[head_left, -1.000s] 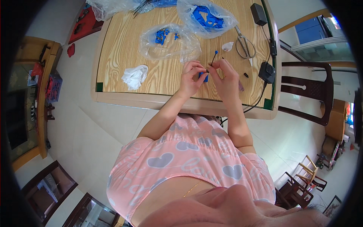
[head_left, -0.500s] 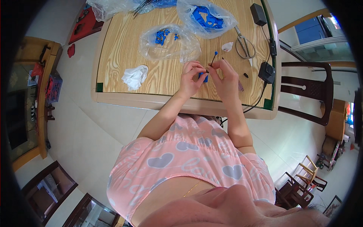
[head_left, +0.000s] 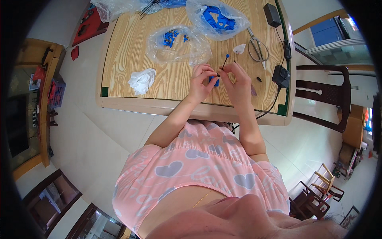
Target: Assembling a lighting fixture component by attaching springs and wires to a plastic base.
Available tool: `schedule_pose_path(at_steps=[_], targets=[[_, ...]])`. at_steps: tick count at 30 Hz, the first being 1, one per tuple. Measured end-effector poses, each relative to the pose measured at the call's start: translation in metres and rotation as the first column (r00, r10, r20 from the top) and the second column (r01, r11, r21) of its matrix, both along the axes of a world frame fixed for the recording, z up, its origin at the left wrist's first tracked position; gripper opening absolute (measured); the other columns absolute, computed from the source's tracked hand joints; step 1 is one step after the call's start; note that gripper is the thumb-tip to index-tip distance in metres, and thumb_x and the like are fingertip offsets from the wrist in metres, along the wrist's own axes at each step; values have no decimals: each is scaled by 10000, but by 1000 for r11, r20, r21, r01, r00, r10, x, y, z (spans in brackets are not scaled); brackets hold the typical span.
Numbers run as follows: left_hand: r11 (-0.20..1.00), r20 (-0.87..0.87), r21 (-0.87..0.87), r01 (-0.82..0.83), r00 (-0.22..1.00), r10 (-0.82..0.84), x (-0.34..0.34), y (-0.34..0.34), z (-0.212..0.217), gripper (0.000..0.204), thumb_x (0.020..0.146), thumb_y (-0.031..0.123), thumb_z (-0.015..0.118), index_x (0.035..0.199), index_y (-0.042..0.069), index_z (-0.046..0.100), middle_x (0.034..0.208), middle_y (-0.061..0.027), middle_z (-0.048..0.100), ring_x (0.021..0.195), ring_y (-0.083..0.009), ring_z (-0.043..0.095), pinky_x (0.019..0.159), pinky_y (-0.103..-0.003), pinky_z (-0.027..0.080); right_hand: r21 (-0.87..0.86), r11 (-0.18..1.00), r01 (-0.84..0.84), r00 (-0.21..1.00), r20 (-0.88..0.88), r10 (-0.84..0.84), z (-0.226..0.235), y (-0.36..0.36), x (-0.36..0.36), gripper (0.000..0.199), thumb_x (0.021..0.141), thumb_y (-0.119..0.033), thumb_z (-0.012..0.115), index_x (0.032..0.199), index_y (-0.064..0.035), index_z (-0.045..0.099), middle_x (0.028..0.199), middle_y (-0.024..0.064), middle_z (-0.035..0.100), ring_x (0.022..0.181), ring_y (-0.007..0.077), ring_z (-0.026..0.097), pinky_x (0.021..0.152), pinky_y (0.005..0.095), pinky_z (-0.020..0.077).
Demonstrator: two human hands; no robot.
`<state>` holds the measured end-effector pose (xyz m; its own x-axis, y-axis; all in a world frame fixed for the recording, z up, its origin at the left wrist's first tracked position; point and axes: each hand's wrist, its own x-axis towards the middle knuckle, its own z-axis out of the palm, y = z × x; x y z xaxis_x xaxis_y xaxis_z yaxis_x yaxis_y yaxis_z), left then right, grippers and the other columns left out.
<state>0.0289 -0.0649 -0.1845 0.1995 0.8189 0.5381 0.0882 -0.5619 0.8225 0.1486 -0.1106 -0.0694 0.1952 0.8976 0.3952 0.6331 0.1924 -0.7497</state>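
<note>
Over the table's near edge, my left hand pinches a tiny dark piece between thumb and fingertips. Close beside it, my right hand is closed at the fingertips on a thin dark stick with a round blue end pointing away from me. A small blue block shows between the two hands; whether it is held or lies on the wood I cannot tell. The fingertips nearly meet, and they hide part of the small pieces.
A clear bag with blue and gold-coloured bits and another with large blue parts lie beyond my hands. Scissors, a black adapter box with a cable and a small black piece lie right; crumpled tissue left.
</note>
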Motion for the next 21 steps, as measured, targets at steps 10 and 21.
schedule_pose_path(at_steps=[10,21], targets=[[1000,-11,19,1,1000,-1,-1,1,-1,194,683,-2,756,833,68,656,928,-73,598,1002,-288,550,856,-390,447,9,1000,-10,1000,-1,10,-1,0,1,116,798,10,679,843,18,573,779,98,601,740,206,610,690,293,470],[1000,-11,9,-7,1000,7,0,0,1,191,678,-6,757,823,66,657,923,-68,604,1000,-284,554,854,-388,449,3,1000,-7,1000,6,7,0,-1,0,108,797,13,674,847,18,579,781,99,605,744,206,612,693,295,471]])
